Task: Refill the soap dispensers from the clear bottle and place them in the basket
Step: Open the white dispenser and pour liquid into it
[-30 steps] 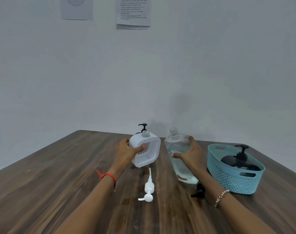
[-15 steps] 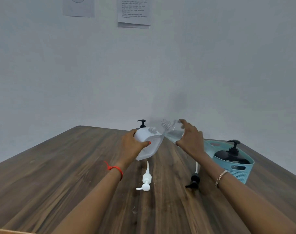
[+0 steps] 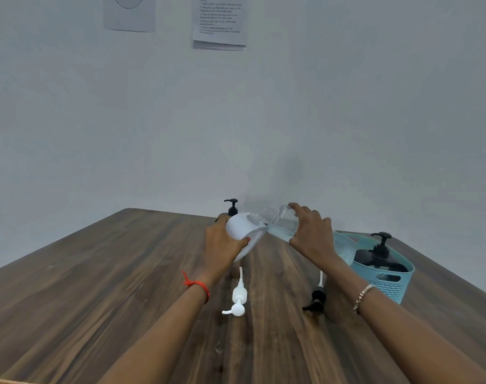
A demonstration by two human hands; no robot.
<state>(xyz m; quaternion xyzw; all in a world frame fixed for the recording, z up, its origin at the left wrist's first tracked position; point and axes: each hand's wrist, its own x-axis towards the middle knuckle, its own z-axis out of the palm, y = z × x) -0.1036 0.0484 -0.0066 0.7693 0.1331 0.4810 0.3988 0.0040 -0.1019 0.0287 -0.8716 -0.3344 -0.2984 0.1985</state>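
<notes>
My left hand [image 3: 222, 243] grips an uncapped white soap dispenser [image 3: 243, 225], tilted, near the table's far middle. My right hand [image 3: 311, 235] grips the clear bottle [image 3: 280, 223], tipped left so its open neck sits over the dispenser's mouth. A light blue basket [image 3: 388, 281] at the right holds a black dispenser [image 3: 374, 259] with its pump on. Behind the white dispenser another black pump dispenser [image 3: 232, 207] stands, mostly hidden.
A loose white pump [image 3: 238, 297] lies on the wooden table [image 3: 98, 286] between my forearms. A loose black pump [image 3: 316, 299] lies by my right forearm. A grey wall with two paper sheets [image 3: 219, 20] rises just beyond the table's far edge.
My right hand lifted the clear bottle off the table and tipped it left to the white dispenser's mouth. My left hand tilted the dispenser toward it.
</notes>
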